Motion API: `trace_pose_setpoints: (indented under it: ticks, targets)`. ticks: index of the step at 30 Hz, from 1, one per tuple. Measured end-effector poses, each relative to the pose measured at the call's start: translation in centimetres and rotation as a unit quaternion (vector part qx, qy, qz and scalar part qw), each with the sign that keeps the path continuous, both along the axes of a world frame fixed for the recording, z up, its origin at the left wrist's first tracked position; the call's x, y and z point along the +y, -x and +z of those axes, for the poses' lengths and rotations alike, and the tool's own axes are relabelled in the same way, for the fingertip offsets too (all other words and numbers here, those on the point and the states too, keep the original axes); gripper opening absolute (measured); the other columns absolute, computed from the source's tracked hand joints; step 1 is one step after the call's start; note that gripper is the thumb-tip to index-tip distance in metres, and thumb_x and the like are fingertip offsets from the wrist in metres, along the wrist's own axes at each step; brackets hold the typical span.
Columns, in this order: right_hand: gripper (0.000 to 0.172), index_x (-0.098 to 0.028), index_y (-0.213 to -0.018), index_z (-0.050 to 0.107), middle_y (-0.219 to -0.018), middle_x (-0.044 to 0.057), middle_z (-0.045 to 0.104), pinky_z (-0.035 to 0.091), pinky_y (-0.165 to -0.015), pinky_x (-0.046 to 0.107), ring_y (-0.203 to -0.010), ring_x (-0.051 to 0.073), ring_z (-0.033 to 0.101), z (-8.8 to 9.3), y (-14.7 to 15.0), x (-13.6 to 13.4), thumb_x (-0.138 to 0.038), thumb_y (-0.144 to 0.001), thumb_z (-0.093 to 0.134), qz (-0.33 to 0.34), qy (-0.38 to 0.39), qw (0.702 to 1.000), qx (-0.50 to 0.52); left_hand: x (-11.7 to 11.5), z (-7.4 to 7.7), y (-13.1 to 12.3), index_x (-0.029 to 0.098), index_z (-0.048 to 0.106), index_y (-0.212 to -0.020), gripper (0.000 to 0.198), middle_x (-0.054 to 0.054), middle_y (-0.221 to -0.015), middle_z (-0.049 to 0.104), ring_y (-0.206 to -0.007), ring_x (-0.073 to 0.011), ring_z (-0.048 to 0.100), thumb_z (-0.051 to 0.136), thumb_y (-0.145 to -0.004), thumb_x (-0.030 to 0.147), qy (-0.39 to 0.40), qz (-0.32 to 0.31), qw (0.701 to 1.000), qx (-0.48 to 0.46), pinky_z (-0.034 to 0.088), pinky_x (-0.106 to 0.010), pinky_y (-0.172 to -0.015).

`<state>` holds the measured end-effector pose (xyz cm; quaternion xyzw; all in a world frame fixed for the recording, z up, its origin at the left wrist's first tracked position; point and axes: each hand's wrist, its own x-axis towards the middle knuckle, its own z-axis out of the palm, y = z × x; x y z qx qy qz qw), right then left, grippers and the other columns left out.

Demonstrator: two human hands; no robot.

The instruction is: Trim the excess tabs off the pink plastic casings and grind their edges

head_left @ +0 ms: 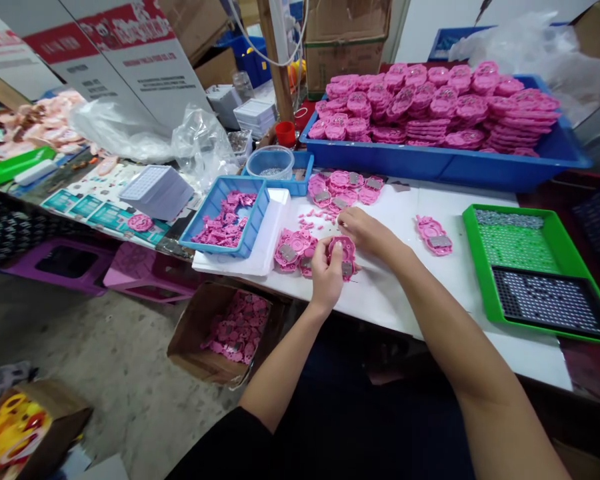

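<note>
My left hand (329,272) is closed around a pink plastic casing (343,251) with a grey patch on it, the thumb lying over its face. Just behind that casing, my right hand (361,230) has its fingers bent and drawn together near small pink pieces (314,219) scattered on the white tabletop. What its fingertips hold, if anything, is too small to make out. More pink casings (291,250) with grey patches lie left of my left hand, and others (343,188) are grouped beyond the right. A single casing (434,235) rests to the right of my forearm.
A long blue bin (430,162) heaped with pink casings stands at the back. A green tray (550,230) of small metal parts sits at right. At left are a blue tray (225,249) of pink parts and a stack of white boxes (157,190). A cardboard box (195,340) stands below.
</note>
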<state>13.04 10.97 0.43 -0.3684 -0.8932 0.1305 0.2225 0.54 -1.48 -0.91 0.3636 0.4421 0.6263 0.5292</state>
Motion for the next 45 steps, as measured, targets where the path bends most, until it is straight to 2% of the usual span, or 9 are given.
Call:
trace_pose_setpoints:
  ticks: [3,5,7,9,12,28,35,41,45]
  targets:
    - [0.026,-0.014,-0.113,0.067,-0.099,0.011,0.067,0.047,-0.081,0.034,-0.085,0.020,0.057,0.9,-0.7,-0.3,-0.026,-0.100,0.048,-0.066,0.012,0.994,0.085,0.0,-0.2,0.0,0.022,0.054,-0.109,0.034,0.002,-0.083,0.064,-0.055,-0.0113,0.067,0.061,-0.098,0.053,0.006,-0.003,1.000,0.011,0.061,-0.027,-0.060]
    - [0.032,-0.014,-0.120,0.069,-0.101,0.010,0.070,0.050,-0.079,0.033,-0.082,0.018,0.060,2.1,-1.2,-0.8,-0.034,-0.098,0.056,-0.087,0.086,0.973,0.195,0.1,-0.3,-0.1,0.021,0.055,-0.109,0.033,0.002,-0.083,0.064,-0.054,-0.0115,0.066,0.060,-0.098,0.052,0.010,-0.010,1.000,0.021,0.060,-0.027,-0.057]
    - [0.034,-0.016,-0.112,0.075,-0.099,0.009,0.073,0.052,-0.079,0.033,-0.082,0.017,0.063,3.6,-1.6,-1.4,-0.041,-0.090,0.070,-0.062,0.214,0.929,0.294,0.1,-0.4,-0.1,0.021,0.056,-0.110,0.032,0.001,-0.083,0.065,-0.052,-0.0110,0.065,0.060,-0.099,0.051,0.012,-0.013,0.999,0.031,0.058,-0.025,-0.054]
    - [0.034,-0.017,-0.102,0.079,-0.096,0.008,0.075,0.053,-0.082,0.034,-0.085,0.018,0.066,4.8,-1.8,-1.9,-0.044,-0.081,0.081,-0.021,0.322,0.892,0.317,0.1,-0.5,-0.1,0.020,0.057,-0.111,0.033,0.001,-0.084,0.066,-0.051,-0.0103,0.064,0.059,-0.099,0.051,0.013,-0.010,0.999,0.040,0.057,-0.024,-0.053]
    - [0.035,-0.018,-0.093,0.081,-0.092,0.008,0.076,0.054,-0.082,0.033,-0.086,0.018,0.068,5.3,-1.7,-2.2,-0.044,-0.072,0.089,0.010,0.393,0.877,0.276,0.2,-0.5,-0.1,0.020,0.058,-0.111,0.033,0.001,-0.083,0.066,-0.051,-0.0098,0.063,0.059,-0.099,0.051,0.014,-0.009,0.999,0.050,0.057,-0.024,-0.053]
    - [0.036,-0.018,-0.088,0.082,-0.083,0.004,0.074,0.049,-0.073,0.032,-0.077,0.016,0.062,5.1,-2.4,-1.6,-0.053,-0.078,0.081,0.044,0.367,0.915,0.163,0.2,-0.3,-0.1,0.021,0.063,-0.106,0.028,0.001,-0.081,0.067,-0.047,-0.0086,0.061,0.061,-0.098,0.047,0.019,-0.028,0.996,0.081,0.055,-0.023,-0.046]
    - [0.026,-0.019,-0.081,0.078,-0.079,0.003,0.073,0.044,-0.071,0.031,-0.071,0.016,0.061,5.5,-1.9,-2.0,-0.045,-0.080,0.075,0.013,0.277,0.958,0.074,0.1,-0.2,0.0,0.020,0.064,-0.098,0.028,0.000,-0.080,0.063,-0.055,-0.0098,0.062,0.061,-0.098,0.048,0.010,-0.032,0.992,0.119,0.056,-0.022,-0.046]
    - [0.036,-0.018,-0.081,0.076,-0.075,0.003,0.070,0.044,-0.069,0.031,-0.070,0.015,0.058,5.9,-1.9,-2.1,-0.053,-0.084,0.074,0.054,0.331,0.939,0.074,0.0,-0.1,0.0,0.020,0.064,-0.099,0.037,0.000,-0.080,0.063,-0.047,-0.0081,0.060,0.057,-0.099,0.056,-0.002,-0.041,0.995,0.095,0.051,-0.021,-0.040]
    - [0.043,-0.020,-0.093,0.078,-0.087,0.005,0.074,0.051,-0.073,0.033,-0.080,0.018,0.064,5.8,-3.0,-1.4,-0.060,-0.078,0.078,0.045,0.360,0.926,0.103,0.4,0.0,-0.1,0.020,0.064,-0.103,0.041,-0.001,-0.087,0.065,-0.052,-0.0084,0.063,0.059,-0.097,0.060,0.006,-0.040,0.997,0.064,0.054,-0.021,-0.045]
